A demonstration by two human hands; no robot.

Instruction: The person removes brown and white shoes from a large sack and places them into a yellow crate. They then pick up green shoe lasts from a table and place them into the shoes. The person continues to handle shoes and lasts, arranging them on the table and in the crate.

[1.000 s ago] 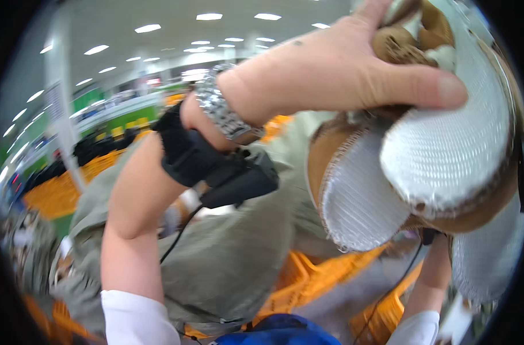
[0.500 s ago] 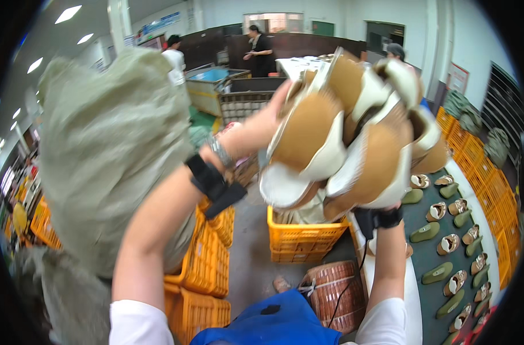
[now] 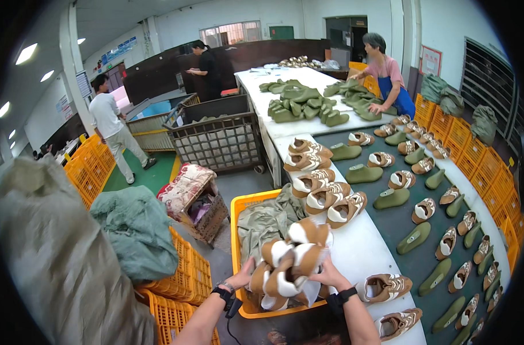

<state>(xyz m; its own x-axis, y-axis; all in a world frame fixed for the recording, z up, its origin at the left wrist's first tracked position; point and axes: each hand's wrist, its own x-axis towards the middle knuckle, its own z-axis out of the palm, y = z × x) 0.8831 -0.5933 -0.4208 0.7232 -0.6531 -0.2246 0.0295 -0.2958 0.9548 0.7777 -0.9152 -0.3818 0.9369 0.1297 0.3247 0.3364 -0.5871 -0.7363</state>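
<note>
Between my two hands is a bundle of brown-and-white shoe uppers, stacked and pressed together, a little blurred. My left hand clasps the bundle's left side, its fingers partly hidden. On the opposite side my right hand grips it. The bundle is above the yellow crate, whose near part it covers; whether it touches the bottom I cannot tell. A crumpled grey-green cloth sack lies in the crate. Beside it, more brown-and-white shoes sit on the white table edge.
On the right a dark green conveyor belt carries rows of shoes and green shoe lasts. Big sacks and orange crates stand at left. A dark wheeled cage is ahead. A co-worker handles lasts at the far table; two other people stand farther left.
The bundle of shoe uppers has come down from high in front of me to the yellow crate, with both hands still on it. My view has shifted, showing more of the belt and table.
</note>
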